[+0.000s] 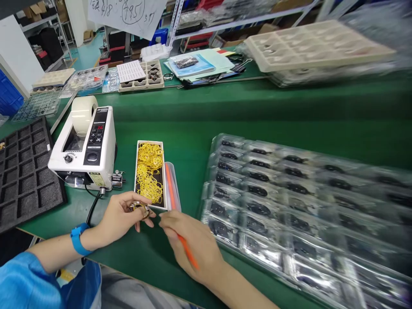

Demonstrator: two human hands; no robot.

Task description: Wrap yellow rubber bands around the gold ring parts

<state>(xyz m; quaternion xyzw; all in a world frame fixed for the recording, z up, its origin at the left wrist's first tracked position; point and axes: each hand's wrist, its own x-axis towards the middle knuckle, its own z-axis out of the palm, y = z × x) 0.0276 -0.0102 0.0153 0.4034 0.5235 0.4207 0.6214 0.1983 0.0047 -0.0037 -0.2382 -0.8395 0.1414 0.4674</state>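
Note:
My left hand [124,216] pinches a small round gold-and-silver metal part [140,209] that looks like a watch case. Close by on the right, my right hand [189,244] is closed round a thin orange tool [189,253], its tip pointing toward the metal part; fingers hide its front. Just beyond both hands is a white box [165,171] holding a heap of thin yellow rings [149,171]. Against the box's right side lies a clear plastic tray [177,193] with another orange stick [170,184] in it.
A white tape dispenser [106,150] stands left of the box, with a black cable running toward me. Farther left is a black compartment tray [35,171]. Stacked clear trays [244,197] with dark parts fill the right side. Papers [222,62] and a beige tray [322,47] lie along the back.

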